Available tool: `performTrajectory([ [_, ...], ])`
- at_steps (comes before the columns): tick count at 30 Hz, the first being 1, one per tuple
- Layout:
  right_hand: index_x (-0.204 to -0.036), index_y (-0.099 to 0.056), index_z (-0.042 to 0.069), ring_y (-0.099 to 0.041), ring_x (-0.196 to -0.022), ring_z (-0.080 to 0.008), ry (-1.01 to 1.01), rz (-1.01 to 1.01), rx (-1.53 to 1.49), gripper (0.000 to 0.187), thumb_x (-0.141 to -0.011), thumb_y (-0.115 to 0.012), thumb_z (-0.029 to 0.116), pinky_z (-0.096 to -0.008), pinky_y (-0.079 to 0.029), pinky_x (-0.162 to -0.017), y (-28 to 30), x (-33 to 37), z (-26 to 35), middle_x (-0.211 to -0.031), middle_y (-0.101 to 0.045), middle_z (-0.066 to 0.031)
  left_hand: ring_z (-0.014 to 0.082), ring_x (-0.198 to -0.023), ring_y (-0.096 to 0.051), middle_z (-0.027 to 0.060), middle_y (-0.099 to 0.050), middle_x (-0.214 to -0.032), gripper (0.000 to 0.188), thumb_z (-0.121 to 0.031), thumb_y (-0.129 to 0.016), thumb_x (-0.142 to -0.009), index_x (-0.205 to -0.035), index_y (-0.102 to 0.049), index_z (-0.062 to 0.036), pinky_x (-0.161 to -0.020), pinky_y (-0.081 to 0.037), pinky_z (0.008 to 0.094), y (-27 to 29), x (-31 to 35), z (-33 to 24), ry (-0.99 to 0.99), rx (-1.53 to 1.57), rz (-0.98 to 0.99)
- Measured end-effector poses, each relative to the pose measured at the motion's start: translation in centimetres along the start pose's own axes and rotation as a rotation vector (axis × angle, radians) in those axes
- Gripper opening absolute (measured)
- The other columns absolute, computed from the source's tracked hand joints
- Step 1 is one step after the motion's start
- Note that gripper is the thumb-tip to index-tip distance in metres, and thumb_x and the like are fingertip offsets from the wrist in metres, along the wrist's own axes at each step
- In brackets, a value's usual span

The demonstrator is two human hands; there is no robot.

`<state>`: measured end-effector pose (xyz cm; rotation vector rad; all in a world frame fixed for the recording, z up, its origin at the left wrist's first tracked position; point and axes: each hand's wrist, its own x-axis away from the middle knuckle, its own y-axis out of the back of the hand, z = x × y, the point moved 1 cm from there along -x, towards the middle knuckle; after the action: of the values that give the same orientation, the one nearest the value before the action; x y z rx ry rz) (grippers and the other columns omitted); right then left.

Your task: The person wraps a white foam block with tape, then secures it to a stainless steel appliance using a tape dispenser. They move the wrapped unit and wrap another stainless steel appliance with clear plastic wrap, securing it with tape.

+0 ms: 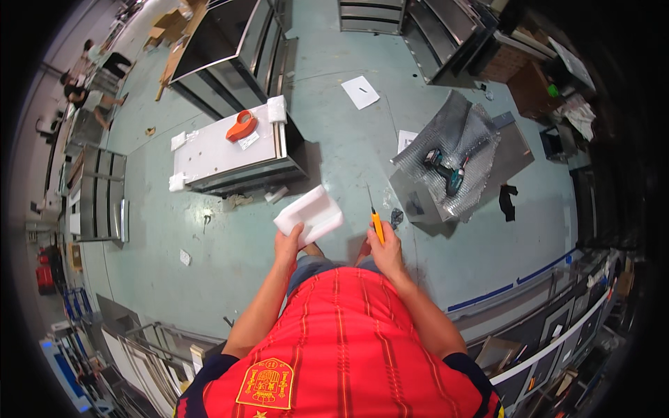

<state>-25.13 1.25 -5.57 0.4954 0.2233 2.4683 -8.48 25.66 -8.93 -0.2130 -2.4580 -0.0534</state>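
Observation:
My left hand (288, 245) grips a white foam corner protector (310, 214) by its near lower edge, with the hollow side facing up. In my right hand (386, 249) is a yellow utility knife (378, 228), its long thin blade extended and pointing away from me. Blade and foam are apart. Ahead to the left stands a low cabinet (217, 152) with a pale top panel and similar white foam pieces (277, 109) on its corners. An orange tape dispenser (241, 126) sits on that panel.
To the right, a cordless drill (447, 171) lies on bubble wrap (465, 132) over a grey box-like piece (512, 150). A paper sheet (360, 92) lies on the floor ahead. Larger metal cabinets (230, 80) stand farther off. Two people are at the far left.

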Motion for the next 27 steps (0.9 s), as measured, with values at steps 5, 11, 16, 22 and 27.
performTrajectory([
  [5,-0.107,-0.059,0.007,-0.061,-0.064,-0.0173,-0.069,0.098,-0.433,0.017,-0.112,-0.061,0.023,-0.0351,-0.052,-0.059,3.5,3.1,3.7,-0.081,-0.065,-0.0076,0.0243,-0.1,-0.073,0.0117,-0.074,-0.121,0.06,-0.039,-0.079,-0.097,-0.142,-0.062,-0.0022,-0.069,-0.063,0.0403,-2.8,1.2,2.6,0.224,-0.083,0.074],
  [11,-0.1,-0.055,0.011,-0.062,-0.077,-0.0201,0.36,0.487,-1.209,0.03,-0.116,-0.054,0.037,-0.0336,-0.052,-0.069,8.8,7.1,16.8,-0.089,-0.064,-0.0092,0.0274,-0.097,-0.071,0.0102,-0.072,-0.115,0.054,-0.037,-0.08,-0.096,-0.142,-0.061,-0.0143,-0.062,-0.062,0.0429,-5.0,2.6,9.2,0.366,0.023,0.145],
  [16,-0.104,-0.059,0.011,-0.069,-0.091,-0.0338,0.744,1.104,-1.375,0.036,-0.113,-0.059,0.046,-0.0435,-0.055,-0.082,8.9,10.8,27.7,-0.116,-0.074,-0.0205,0.0356,-0.103,-0.07,0.0159,-0.067,-0.124,0.062,-0.042,-0.079,-0.095,-0.146,-0.056,-0.0129,-0.067,-0.064,0.0511,-2.1,-0.7,9.9,0.374,0.051,-0.047],
  [22,-0.127,-0.056,0.011,-0.069,-0.098,-0.0341,0.719,1.257,-1.544,0.04,-0.109,-0.067,0.046,-0.0448,-0.058,-0.085,4.4,8.3,30.9,-0.129,-0.07,-0.0225,0.0414,-0.118,-0.064,0.0211,-0.058,-0.142,0.066,-0.046,-0.068,-0.104,-0.155,-0.046,-0.0108,-0.082,-0.065,0.0584,6.2,-3.0,9.8,0.509,0.374,-0.26],
  [27,-0.102,-0.06,0.006,-0.066,-0.082,-0.0278,0.18,0.892,-1.157,0.038,-0.115,-0.058,0.042,-0.0419,-0.056,-0.074,0.4,3.8,25.4,-0.093,-0.069,-0.0132,0.0437,-0.129,-0.061,0.0212,-0.054,-0.151,0.066,-0.049,-0.067,-0.106,-0.158,-0.045,-0.0148,-0.091,-0.064,0.06,13.2,-5.5,10.5,0.485,0.579,-0.341],
])
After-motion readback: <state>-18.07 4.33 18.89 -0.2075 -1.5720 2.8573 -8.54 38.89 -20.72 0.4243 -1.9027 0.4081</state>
